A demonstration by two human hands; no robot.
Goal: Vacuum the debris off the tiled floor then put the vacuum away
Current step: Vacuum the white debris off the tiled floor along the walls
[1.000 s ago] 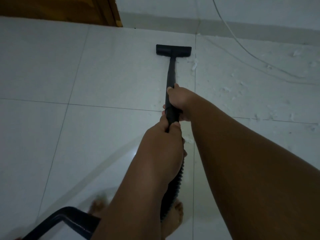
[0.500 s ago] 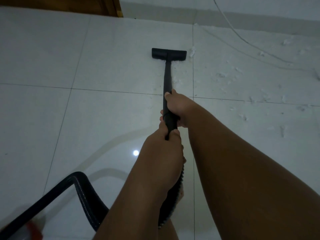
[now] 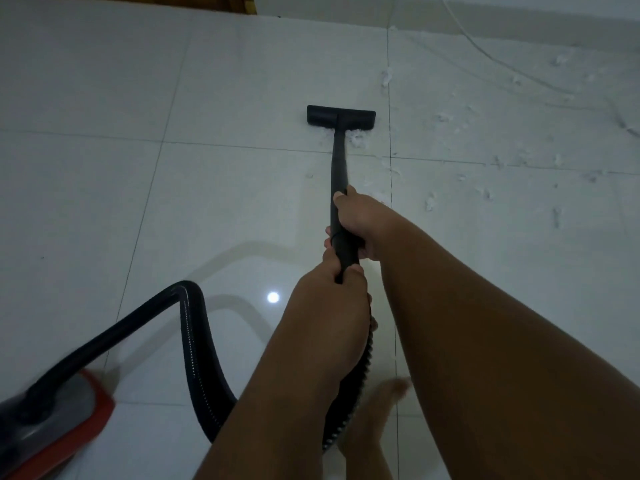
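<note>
Both hands, left hand (image 3: 332,299) and right hand (image 3: 356,220), closed tight on wand (image 3: 339,174); nozzle (image 3: 341,116) pulled back toward me, debris (image 3: 485,161) from 1 to 3 o'clock still unswept.

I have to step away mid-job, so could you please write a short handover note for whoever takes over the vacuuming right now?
Left hand: gripped on the rear of the black wand, where the ribbed hose joins.
Right hand: gripped on the wand further forward.
Floor head: flat on the tiled floor, just left of a grout line, with white fluff right behind it.
Vacuum body: orange and grey, at lower left.
Done: the tiles to the left look clean.
Left: white debris scattered over the tiles to the right, near a thin white cable; then put the vacuum away.
</note>
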